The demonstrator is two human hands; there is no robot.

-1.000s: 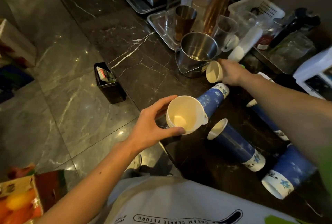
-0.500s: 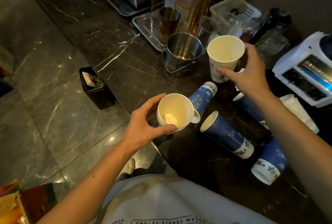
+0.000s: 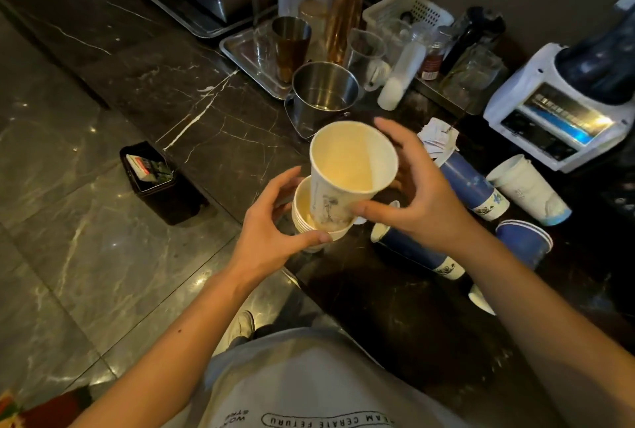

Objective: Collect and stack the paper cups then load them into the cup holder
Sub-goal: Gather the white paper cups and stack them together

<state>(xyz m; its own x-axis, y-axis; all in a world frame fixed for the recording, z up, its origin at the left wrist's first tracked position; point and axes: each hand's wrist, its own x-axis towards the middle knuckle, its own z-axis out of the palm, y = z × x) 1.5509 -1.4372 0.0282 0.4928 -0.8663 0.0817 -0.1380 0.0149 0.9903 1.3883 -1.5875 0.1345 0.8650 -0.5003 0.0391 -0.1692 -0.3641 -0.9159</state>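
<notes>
Your left hand point(image 3: 271, 231) curled its fingers around the short stack of nested white paper cups point(image 3: 318, 226), held just off the edge of the dark marble counter point(image 3: 192, 97). Your right hand point(image 3: 417, 200) gripped a tall white paper cup with a printed sketch point(image 3: 347, 176), thumb low on its wall and fingers wrapped behind, its base sitting tilted inside the stack's top rim. Blue paper cups point(image 3: 470, 183) lay on their sides on the counter beside your right wrist, near a steel bucket point(image 3: 324, 94).
</notes>
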